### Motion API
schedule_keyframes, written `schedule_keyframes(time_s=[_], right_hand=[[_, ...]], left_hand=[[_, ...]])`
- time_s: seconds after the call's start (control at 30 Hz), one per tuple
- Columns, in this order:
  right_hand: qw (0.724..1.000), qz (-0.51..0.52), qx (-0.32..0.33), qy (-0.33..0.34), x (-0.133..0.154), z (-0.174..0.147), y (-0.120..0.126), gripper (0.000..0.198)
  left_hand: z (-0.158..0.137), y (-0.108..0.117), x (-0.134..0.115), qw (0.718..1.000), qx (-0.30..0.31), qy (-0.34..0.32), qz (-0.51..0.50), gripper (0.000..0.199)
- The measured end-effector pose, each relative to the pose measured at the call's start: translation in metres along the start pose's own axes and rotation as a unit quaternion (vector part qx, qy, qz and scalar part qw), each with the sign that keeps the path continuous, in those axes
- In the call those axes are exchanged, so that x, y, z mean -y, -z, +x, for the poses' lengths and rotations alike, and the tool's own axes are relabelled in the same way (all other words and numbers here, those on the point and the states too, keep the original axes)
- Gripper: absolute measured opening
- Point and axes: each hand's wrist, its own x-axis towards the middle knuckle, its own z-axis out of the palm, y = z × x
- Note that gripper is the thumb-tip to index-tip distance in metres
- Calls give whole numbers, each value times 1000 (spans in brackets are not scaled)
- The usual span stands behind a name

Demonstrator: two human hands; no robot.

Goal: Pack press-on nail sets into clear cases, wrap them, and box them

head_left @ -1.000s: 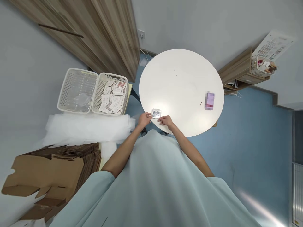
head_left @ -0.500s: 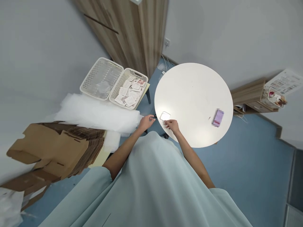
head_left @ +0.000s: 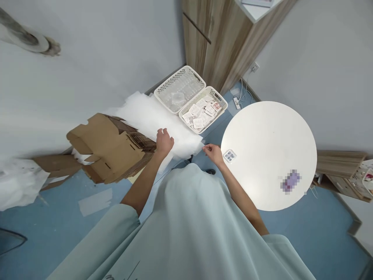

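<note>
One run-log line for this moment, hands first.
left hand: over white sheets, contact unclear | right hand: at sheets' edge, grip unclear | small case: on round table, in neither hand | cardboard: stacked beside sheets

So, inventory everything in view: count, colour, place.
pack: 1, clear, table's left edge
blurred item: 1, purple, on table
table: 1, white, right
sheets: stack, white, centre
cartons: stack, brown, left
baskets: 2, white, beyond sheets
cards: many, mostly white, right basket
plastic: uncountable, clear, left basket
wrap: uncountable, white, far left
cabinet: 1, brown, top
shelf: 1, brown, far right
power strip: 1, white, floor
socket: 1, white, wall
pipe: 1, whitish, top left
shirt: 1, pale green, bottom
left hand: 1, bare, over sheets
right hand: 1, bare, at sheets' edge
</note>
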Motion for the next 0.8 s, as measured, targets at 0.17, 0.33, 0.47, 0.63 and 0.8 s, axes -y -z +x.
schedule_keyframes(time_s=[0.17,0.33,0.47,0.63,0.8], right_hand=[[1000,-6,16,11,23,16,-25,20],[1000,-4,26,-5,33,21,-39,18],[999,-5,29,-13,37,21,-43,17],[1000,-3,30,-7,41,20,-45,18],[999,17,34,-10,44,17,-43,19]], left_hand=[[23,1,18,998,30,24,55,68],[30,-2,25,997,44,4,67,58],[37,1,31,998,20,1,53,62],[48,9,34,995,48,15,86,50],[48,24,37,992,61,6,106,37]])
